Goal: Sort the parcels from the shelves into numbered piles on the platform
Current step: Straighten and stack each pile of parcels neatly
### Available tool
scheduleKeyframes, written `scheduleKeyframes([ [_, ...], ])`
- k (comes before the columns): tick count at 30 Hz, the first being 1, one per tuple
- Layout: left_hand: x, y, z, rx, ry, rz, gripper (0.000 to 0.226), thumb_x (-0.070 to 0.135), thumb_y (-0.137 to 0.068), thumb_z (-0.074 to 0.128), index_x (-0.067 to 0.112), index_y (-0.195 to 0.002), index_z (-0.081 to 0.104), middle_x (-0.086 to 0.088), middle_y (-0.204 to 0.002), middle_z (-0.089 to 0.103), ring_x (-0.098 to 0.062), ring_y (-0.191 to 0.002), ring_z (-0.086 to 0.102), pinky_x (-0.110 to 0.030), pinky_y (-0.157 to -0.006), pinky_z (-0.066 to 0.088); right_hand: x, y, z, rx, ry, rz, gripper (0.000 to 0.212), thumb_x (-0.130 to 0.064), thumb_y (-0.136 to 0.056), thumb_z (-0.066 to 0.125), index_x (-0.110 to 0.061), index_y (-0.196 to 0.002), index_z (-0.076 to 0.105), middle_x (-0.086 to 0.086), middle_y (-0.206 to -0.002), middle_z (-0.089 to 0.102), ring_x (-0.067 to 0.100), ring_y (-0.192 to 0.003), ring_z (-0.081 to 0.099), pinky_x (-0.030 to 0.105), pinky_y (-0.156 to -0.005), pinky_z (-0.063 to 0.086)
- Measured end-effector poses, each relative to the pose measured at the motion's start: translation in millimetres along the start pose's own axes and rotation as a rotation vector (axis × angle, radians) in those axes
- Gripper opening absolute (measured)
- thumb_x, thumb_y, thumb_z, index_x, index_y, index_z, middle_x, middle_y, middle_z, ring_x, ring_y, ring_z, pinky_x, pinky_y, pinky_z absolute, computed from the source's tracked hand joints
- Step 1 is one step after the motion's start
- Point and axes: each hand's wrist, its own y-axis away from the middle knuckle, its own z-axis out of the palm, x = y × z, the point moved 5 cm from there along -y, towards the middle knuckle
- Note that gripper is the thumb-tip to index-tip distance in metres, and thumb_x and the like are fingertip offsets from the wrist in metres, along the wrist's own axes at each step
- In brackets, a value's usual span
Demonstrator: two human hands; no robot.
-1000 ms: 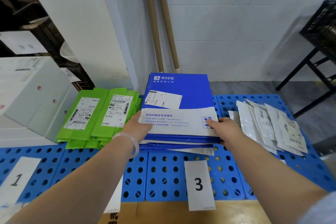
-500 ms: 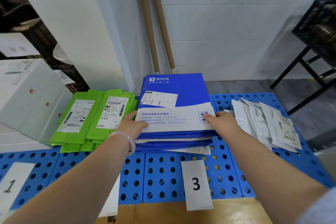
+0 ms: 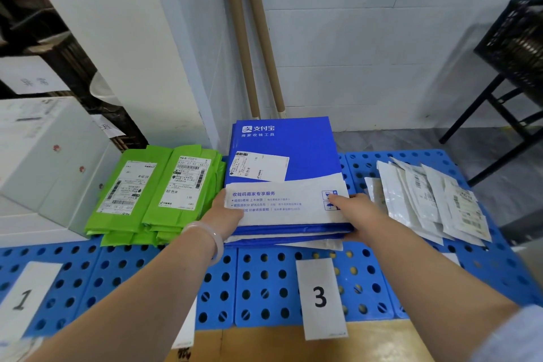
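Parcels lie in separate piles on the blue perforated platform (image 3: 264, 288). The blue stack (image 3: 293, 234) sits at the centre, toward the far edge, directly beyond the card marked 3 (image 3: 320, 297). The top blue parcel (image 3: 288, 153) lies flat on this stack, label up, with its white band toward the near edge.

The left hand (image 3: 223, 214) holds the near-left corner of the top blue parcel. Its fingers pass under the parcel edge and are hidden. A pale bracelet (image 3: 213, 239) sits on that wrist. The right hand (image 3: 357, 214) grips the near-right corner: one digit lies on top of the white band, and the other fingers curl around the near edge.

The green parcels (image 3: 155, 194) lie just left of the blue stack, in two overlapping columns. The white parcels (image 3: 426, 200) lie fanned out to the right. The card marked 1 (image 3: 23, 300) lies at the near left.

White boxes (image 3: 44, 156) stand at the far left. Two cardboard tubes (image 3: 252, 38) lean against the wall behind the blue stack. A black crate (image 3: 514, 44) rests on a dark frame at the far right.
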Motion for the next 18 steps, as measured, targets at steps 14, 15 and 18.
scheduleKeyframes([
  [14,8.0,-3.4,1.0,0.020,0.327,-0.057,0.063,0.014,-0.088,0.059,0.036,-0.142,0.035,0.005,-0.131,0.052,-0.023,-0.108,0.054,-0.042,-0.074,0.057,-2.1,-0.4,0.2,-0.041,-0.157,-0.015,0.014,-0.028,-0.086,0.069,-0.016,-0.091,0.061,0.010,-0.105,0.065,0.030,-0.098,0.062,0.044,-0.077,0.056],
  [15,11.5,-3.0,0.8,0.016,0.359,-0.042,0.058,0.012,-0.088,0.060,0.034,-0.137,0.040,0.004,-0.128,0.055,-0.023,-0.106,0.056,-0.040,-0.071,0.058,-3.8,-0.9,-1.1,-0.040,-0.167,-0.019,0.014,-0.026,-0.086,0.069,-0.016,-0.091,0.062,0.011,-0.105,0.066,0.030,-0.097,0.063,0.045,-0.078,0.057],
  [18,23.9,-1.7,-1.5,0.016,0.392,0.032,0.041,0.006,-0.089,0.059,0.033,-0.119,0.051,0.004,-0.116,0.060,-0.022,-0.105,0.058,-0.038,-0.070,0.058,-10.4,-1.1,-4.6,-0.054,-0.201,-0.043,0.015,-0.024,-0.086,0.069,-0.015,-0.095,0.063,0.011,-0.106,0.068,0.031,-0.098,0.064,0.046,-0.080,0.057],
])
